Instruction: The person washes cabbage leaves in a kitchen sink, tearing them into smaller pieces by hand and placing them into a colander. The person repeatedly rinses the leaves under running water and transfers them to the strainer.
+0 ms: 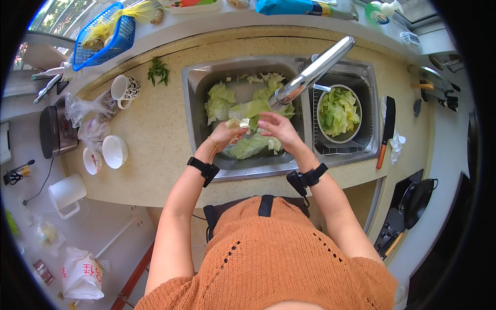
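Over the left basin of a steel double sink [187, 116], my left hand [228, 133] holds a pale piece of leafy vegetable [243, 124] between thumb and fingers. Close by on its right, my right hand [279, 130] has its fingers apart and slightly curled, with nothing seen in them. Light green leaves [220, 101] lie in the basin around and beneath both hands. A chrome faucet [310, 73] reaches over the basin from the upper right. More torn leaves [338, 112] fill a round white-rimmed bowl [360, 124] in the right basin, where a wire rack [343, 148] stands.
A cleaver [388, 124] with an orange-brown handle lies right of the sink beside crumpled tissue [396, 145]. On the left counter are white bowls [115, 152], a patterned mug [124, 87], plastic bags [93, 112] and green sprigs [158, 72]. A blue basket [126, 37] stands behind.
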{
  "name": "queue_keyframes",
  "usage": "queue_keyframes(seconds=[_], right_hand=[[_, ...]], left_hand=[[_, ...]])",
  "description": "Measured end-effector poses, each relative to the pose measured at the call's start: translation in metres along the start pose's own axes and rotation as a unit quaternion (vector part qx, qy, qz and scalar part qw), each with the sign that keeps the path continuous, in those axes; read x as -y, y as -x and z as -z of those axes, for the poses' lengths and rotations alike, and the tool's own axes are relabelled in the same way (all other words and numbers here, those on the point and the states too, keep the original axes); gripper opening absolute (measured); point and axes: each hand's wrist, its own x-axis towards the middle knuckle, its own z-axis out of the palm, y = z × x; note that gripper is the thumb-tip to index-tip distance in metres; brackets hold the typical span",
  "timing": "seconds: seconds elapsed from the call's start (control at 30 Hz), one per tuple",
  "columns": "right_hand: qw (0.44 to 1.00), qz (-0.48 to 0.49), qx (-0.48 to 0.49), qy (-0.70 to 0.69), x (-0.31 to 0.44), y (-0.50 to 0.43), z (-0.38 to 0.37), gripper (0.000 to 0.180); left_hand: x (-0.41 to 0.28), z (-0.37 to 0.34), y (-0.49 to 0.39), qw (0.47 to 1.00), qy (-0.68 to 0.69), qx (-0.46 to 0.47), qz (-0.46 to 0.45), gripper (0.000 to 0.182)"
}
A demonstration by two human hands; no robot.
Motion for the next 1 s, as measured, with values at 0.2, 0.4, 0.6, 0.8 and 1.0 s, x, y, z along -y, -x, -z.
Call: queue_keyframes(seconds=[0.2,0.4,0.6,0.8,1.0], right_hand=[[0.992,0.105,0.036,-0.057,0.003,0.019,-0.021,0.031],[0.984,0.176,-0.022,0.004,0.013,0.048,-0.028,0.021],[0.966,0.253,-0.038,-0.029,0.016,0.056,-0.038,0.012],[0.976,0.106,-0.028,-0.189,0.021,0.058,-0.034,0.013],[0.969,0.091,0.025,-0.228,0.026,0.065,-0.028,0.023]], left_hand=[[-0.039,-0.032,0.053,0.996,0.023,0.004,-0.084,0.021],[-0.040,-0.052,0.072,0.960,0.009,-0.059,-0.274,0.017],[-0.040,-0.072,0.085,0.942,0.015,-0.099,-0.321,0.013],[-0.043,-0.072,0.096,0.965,0.133,-0.063,-0.218,0.014],[-0.048,-0.085,0.090,0.956,0.145,-0.083,-0.241,0.019]])
